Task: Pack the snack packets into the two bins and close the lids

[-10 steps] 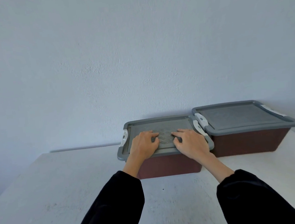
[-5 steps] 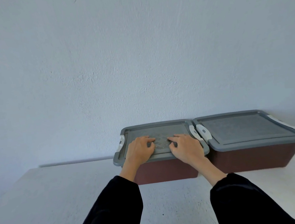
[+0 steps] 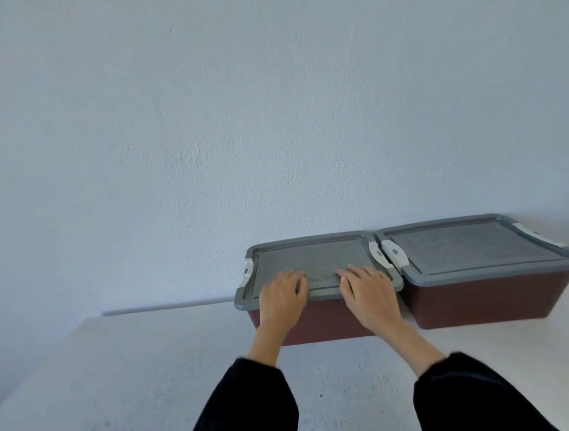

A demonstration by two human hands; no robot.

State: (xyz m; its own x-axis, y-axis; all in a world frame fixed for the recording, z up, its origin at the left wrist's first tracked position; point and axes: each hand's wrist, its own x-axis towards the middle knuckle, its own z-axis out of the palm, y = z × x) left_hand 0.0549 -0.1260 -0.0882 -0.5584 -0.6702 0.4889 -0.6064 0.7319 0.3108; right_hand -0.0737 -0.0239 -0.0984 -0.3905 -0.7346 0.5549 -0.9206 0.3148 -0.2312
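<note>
Centre right of frame: left hand (image 3: 281, 298) and right hand (image 3: 369, 292), fingers laid flat and gripping nothing, press the left bin's lid (image 3: 314, 259). Packets are unseen. Uneven pressure could leave a white latch (image 3: 377, 253) unclipped.

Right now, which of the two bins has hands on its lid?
The left bin: the left hand and right hand both press on its grey lid. The right bin beside it is untouched.
</note>
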